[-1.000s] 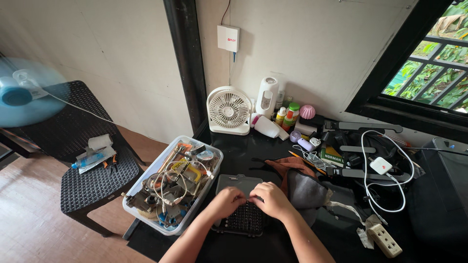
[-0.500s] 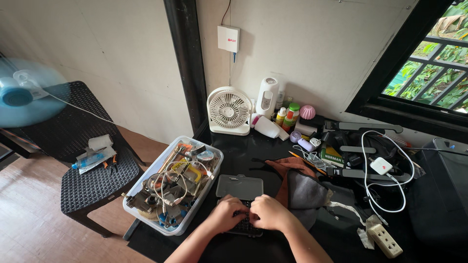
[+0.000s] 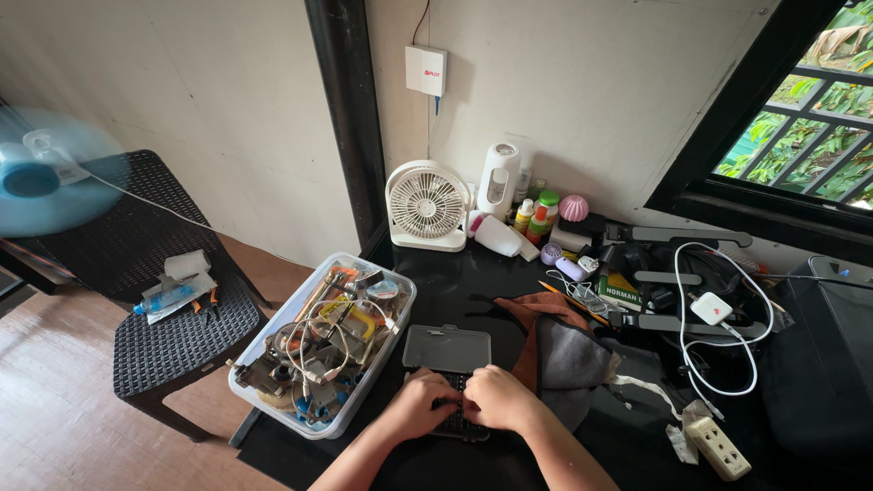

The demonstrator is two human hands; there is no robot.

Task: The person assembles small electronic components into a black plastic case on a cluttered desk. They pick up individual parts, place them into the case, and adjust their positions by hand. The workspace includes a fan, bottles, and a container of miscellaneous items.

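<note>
Both hands sit on the bit case (image 3: 450,382) near the counter (image 3: 455,291) front edge, lid open. Left hand (image 3: 420,406) and right hand (image 3: 496,400) have fingers curled over the bit tray; can't tell if they pinch anything. Risk: case slides off the edge or small bits pop out, since pressure is uneven. Parts bin (image 3: 323,345) just beside could get knocked. Vs 1 s ago: hands and case are lower, closer to the person.
</note>
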